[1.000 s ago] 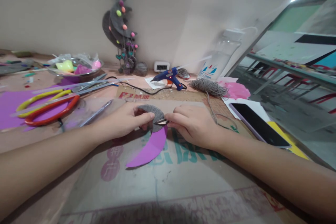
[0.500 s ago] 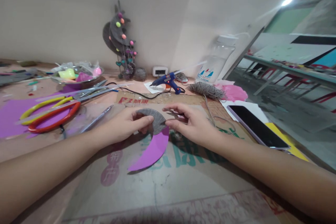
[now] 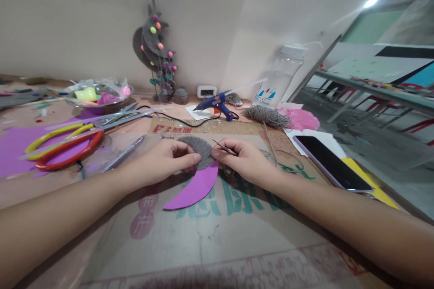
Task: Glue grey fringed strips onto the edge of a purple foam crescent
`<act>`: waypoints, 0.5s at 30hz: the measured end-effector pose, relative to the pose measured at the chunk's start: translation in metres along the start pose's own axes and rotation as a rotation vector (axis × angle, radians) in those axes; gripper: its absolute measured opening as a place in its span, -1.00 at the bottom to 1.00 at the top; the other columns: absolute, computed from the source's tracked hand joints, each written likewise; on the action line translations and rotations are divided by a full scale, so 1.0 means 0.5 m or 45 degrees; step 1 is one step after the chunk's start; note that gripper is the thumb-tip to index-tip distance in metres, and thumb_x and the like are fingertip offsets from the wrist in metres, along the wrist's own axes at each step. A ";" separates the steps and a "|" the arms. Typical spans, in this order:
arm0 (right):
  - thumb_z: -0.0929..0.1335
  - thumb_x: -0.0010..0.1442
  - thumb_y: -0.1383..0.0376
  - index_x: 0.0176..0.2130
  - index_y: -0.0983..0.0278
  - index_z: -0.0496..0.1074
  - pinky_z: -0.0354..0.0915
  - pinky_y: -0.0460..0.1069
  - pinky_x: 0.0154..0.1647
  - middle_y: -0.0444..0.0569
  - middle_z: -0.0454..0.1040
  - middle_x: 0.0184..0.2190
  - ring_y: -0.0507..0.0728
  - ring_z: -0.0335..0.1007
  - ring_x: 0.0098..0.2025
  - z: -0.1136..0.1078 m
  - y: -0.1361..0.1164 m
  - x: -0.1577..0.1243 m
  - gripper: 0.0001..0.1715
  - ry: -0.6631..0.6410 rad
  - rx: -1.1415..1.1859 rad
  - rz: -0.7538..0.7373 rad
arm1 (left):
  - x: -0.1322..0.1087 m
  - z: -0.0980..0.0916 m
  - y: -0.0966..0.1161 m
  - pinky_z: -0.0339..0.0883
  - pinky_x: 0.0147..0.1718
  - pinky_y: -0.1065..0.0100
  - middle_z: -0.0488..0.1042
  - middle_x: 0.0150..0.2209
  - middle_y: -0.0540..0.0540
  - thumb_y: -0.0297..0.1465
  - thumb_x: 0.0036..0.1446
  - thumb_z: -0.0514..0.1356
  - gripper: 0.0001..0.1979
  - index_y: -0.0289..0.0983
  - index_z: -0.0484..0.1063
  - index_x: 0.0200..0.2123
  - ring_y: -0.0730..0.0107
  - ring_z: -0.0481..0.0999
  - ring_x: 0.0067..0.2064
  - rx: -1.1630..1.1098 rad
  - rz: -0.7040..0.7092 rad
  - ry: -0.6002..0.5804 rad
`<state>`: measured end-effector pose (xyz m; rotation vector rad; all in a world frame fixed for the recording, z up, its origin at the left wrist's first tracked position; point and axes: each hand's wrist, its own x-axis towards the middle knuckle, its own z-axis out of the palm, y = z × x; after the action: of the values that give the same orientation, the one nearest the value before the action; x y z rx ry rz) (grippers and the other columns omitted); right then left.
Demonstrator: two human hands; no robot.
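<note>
A purple crescent (image 3: pixel 195 192), its upper part wrapped in grey yarn (image 3: pixel 202 150), is held above the cardboard (image 3: pixel 162 248). My left hand (image 3: pixel 161 160) is closed on the wrapped end, thumb on top and fingers underneath. My right hand (image 3: pixel 242 160) pinches at the crescent's right edge, where the wrapping meets the bare purple part. A small pointed metal tool (image 3: pixel 225 148) sticks out from my right hand; its handle is hidden in the palm. Loose grey yarn (image 3: pixel 288 156) lies right of that hand, running from a skein (image 3: pixel 266 117).
Scissors with yellow and red handles (image 3: pixel 69 149) and a pen (image 3: pixel 125 153) lie left. Behind are a metal bowl (image 3: pixel 100 104), a blue glue gun (image 3: pixel 217 104), a small clock (image 3: pixel 206 91) and a bottle (image 3: pixel 280 76). A phone (image 3: pixel 332 162) lies right. A decorated crescent (image 3: pixel 154 40) leans on the wall.
The crescent has tilted, and its bare tip has risen a little. My right fingers have closed in more, and the tool now points up and left.
</note>
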<state>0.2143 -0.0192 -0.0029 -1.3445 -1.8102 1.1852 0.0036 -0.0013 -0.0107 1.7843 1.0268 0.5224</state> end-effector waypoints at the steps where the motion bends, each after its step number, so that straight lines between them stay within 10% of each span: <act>1: 0.32 0.12 0.07 -0.45 0.28 0.35 0.01 -0.13 -0.60 -0.22 0.21 -0.64 -0.06 0.09 -0.60 0.001 0.000 0.000 -0.68 -0.006 0.012 0.005 | 0.000 -0.001 0.000 0.16 -0.52 0.46 0.44 -0.55 0.02 -0.14 0.11 0.13 -0.65 -0.29 0.42 -0.53 0.49 0.34 -0.52 -0.005 0.004 -0.009; 15: 0.31 0.11 0.04 -0.42 0.28 0.37 0.03 -0.12 -0.56 -0.21 0.22 -0.61 -0.05 0.09 -0.58 -0.001 0.001 0.005 -0.66 0.012 -0.019 0.008 | 0.004 0.006 -0.008 0.25 -0.48 0.43 0.42 -0.51 0.03 -0.29 0.10 0.16 -0.82 -0.28 0.43 -0.44 0.49 0.37 -0.49 -0.376 0.061 0.026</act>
<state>0.2142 -0.0167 -0.0034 -1.3628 -1.8133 1.1686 0.0054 -0.0004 -0.0160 1.5468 0.8723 0.6863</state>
